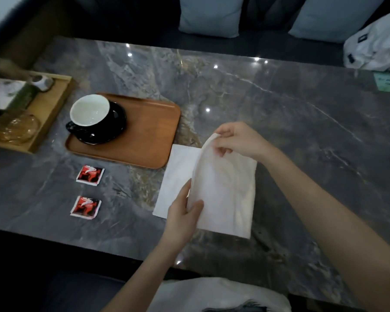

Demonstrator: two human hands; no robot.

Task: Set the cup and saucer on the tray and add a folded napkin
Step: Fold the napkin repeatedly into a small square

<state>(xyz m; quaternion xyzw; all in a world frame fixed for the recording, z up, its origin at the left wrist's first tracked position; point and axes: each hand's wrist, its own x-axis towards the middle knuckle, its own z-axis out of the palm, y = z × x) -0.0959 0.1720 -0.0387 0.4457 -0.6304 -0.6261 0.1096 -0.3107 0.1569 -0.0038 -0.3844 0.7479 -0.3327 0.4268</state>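
Observation:
A black cup (90, 113) with a white inside stands on a black saucer (113, 129) at the left end of the brown wooden tray (149, 131). Just right of the tray a white napkin (225, 190) lies on the grey marble table (279, 104), one half lifted and curving over. My right hand (236, 138) pinches the lifted far corner. My left hand (185, 208) pinches the near edge of the same raised layer.
Two red sachets (90, 174) (86, 207) lie in front of the tray. A lighter wooden tray (52, 109) at the far left holds a box, a small jar and a glass dish. Cushions and a white plastic bag (376, 48) lie beyond the table.

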